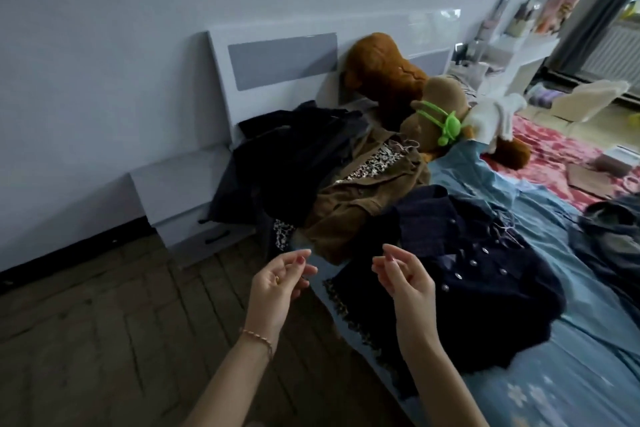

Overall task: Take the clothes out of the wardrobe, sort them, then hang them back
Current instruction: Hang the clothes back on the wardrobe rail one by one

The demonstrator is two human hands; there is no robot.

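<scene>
1. The navy jacket (478,274) lies flat on the blue bedsheet (554,374) at the near edge of the bed. Its long axis runs from the near hem up toward the headboard (277,69), with the collar at the far end and the button rows facing up.
2. The brown jacket (363,198) lies just beyond it, touching it, open over a leopard-print lining.
3. A heap of dark clothes (277,163) rests against the headboard, beside the brown jacket.
4. Stuffed toys (433,114) sit behind the clothes.
5. The nightstand (187,198) stands beside the bed with both drawers closed.
6. The left hand (280,281) hovers above the floor, fingers loosely curled, holding nothing.
7. The right hand (405,274) hovers above the navy jacket's near edge, fingers loosely curled, holding nothing.
</scene>
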